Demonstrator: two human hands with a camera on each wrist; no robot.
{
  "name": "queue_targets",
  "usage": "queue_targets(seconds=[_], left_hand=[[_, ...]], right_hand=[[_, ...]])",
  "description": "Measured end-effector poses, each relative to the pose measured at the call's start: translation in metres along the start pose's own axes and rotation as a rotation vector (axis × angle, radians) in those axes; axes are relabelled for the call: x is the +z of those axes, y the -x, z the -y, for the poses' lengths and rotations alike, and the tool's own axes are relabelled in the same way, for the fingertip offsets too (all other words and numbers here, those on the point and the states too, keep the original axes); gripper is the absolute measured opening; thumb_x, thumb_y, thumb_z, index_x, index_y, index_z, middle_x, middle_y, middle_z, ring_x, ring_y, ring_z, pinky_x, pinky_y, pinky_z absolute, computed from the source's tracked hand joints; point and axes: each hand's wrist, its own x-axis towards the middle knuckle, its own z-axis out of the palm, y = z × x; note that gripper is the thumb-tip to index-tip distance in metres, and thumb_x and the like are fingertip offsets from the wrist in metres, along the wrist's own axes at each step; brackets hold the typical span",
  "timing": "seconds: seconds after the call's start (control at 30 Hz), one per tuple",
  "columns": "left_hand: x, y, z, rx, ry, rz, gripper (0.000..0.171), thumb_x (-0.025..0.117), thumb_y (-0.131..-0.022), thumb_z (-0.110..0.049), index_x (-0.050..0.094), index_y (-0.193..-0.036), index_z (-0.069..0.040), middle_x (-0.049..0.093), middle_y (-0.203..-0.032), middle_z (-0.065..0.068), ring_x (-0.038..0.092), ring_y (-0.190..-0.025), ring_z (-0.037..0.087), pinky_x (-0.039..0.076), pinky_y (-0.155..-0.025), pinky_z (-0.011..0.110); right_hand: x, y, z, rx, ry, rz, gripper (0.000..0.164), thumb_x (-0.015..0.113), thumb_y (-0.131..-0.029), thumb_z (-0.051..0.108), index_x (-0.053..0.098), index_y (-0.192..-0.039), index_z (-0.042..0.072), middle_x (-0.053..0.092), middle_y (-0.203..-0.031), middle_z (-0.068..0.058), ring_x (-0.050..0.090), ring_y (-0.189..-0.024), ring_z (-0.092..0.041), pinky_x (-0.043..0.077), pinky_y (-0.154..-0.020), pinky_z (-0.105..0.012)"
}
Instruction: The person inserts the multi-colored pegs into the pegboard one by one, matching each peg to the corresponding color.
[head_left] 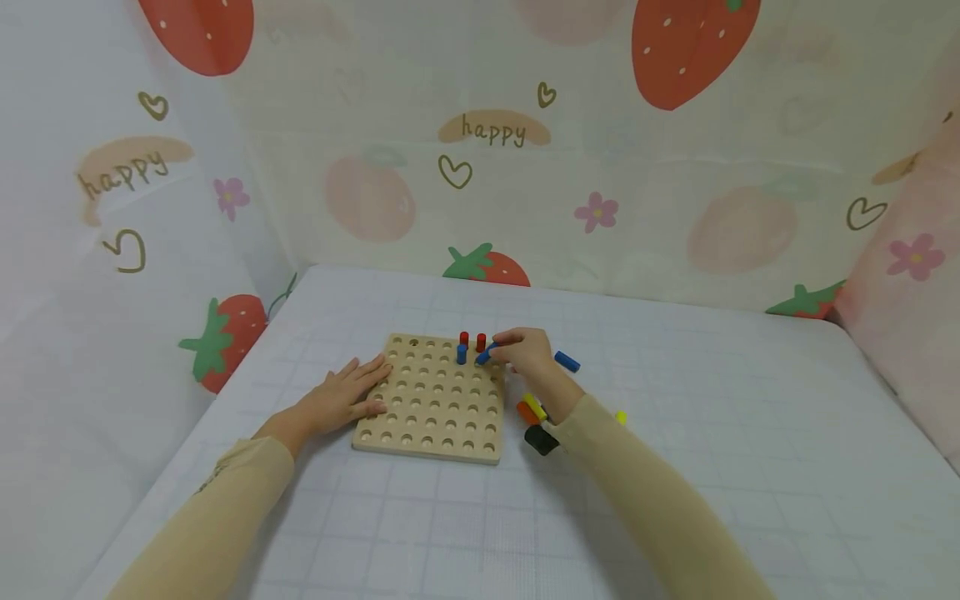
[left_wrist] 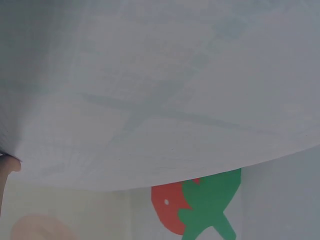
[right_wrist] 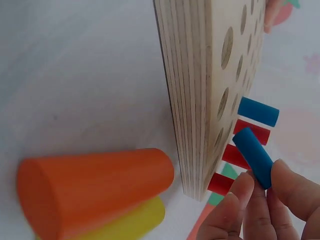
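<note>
A square wooden pegboard (head_left: 438, 425) with rows of round holes lies on the table. Along its far right part stand red pegs (head_left: 464, 339) and one blue peg (head_left: 461, 355). My right hand (head_left: 528, 354) pinches another blue peg (right_wrist: 253, 157) between thumb and fingers. That peg is tilted, its lower end close above the board beside the upright blue one; contact with a hole cannot be made out. My left hand (head_left: 347, 395) rests on the board's left edge, fingers spread. Only a fingertip (left_wrist: 11, 164) of it shows in the left wrist view.
Right of the board lie an orange peg (right_wrist: 100, 187), a yellow peg (head_left: 535, 407) and a black piece (head_left: 541, 440). A loose blue peg (head_left: 567, 362) lies beyond the right hand. Another yellow piece (head_left: 621, 417) shows past the right sleeve. Patterned cloth surrounds the table.
</note>
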Motion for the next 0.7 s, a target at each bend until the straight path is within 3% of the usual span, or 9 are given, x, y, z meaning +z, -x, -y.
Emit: queue_targets(seconds=[0.17, 0.43, 0.7], left_hand=[[0.000, -0.001, 0.000, -0.001, 0.002, -0.002, 0.071, 0.053, -0.098, -0.041, 0.030, -0.151, -0.001, 0.018, -0.158, 0.021, 0.010, -0.139, 0.055, 0.009, -0.101, 0.076], [0.000, 0.000, -0.001, 0.002, -0.001, -0.007, 0.070, 0.053, -0.099, -0.041, 0.030, -0.151, -0.002, 0.018, -0.158, 0.021, 0.010, -0.139, 0.055, 0.009, -0.101, 0.077], [0.000, 0.000, 0.000, 0.000, 0.005, -0.005, 0.071, 0.053, -0.098, -0.043, 0.030, -0.152, -0.002, 0.018, -0.158, 0.020, 0.010, -0.139, 0.055, 0.010, -0.101, 0.077]], right_hand=[[0.003, -0.004, -0.002, -0.036, 0.014, -0.025, 0.022, 0.071, -0.087, 0.001, 0.071, -0.109, 0.001, 0.064, -0.114, -0.013, 0.053, -0.090, -0.022, 0.045, -0.072, -0.029], [0.009, -0.004, 0.000, -0.029, 0.053, -0.009, 0.022, 0.069, -0.089, 0.001, 0.072, -0.111, 0.001, 0.065, -0.118, -0.014, 0.057, -0.103, -0.025, 0.047, -0.095, -0.036], [0.010, 0.001, 0.004, 0.017, 0.044, 0.008, 0.025, 0.068, -0.091, 0.007, 0.070, -0.116, 0.006, 0.066, -0.116, -0.011, 0.060, -0.099, -0.023, 0.046, -0.096, -0.038]])
